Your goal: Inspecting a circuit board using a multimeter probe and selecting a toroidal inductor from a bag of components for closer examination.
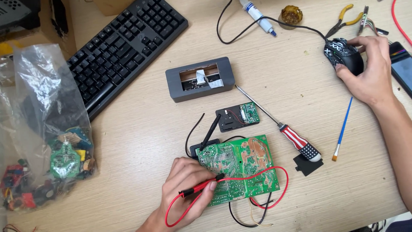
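My left hand [189, 184] pinches the red probe [201, 187] onto the green board [240, 165]; black probe [210, 129] lies idle behind it. Right hand [369, 68] cups the mouse [343, 53]. Probing under way, unfinished.

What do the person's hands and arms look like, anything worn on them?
Both are bare. The left hand and its wrist show no glove, ring, watch or sleeve. The right hand and long forearm are likewise uncovered, with no sleeve, strap or jewellery in view. Fingernails are short and unpainted.
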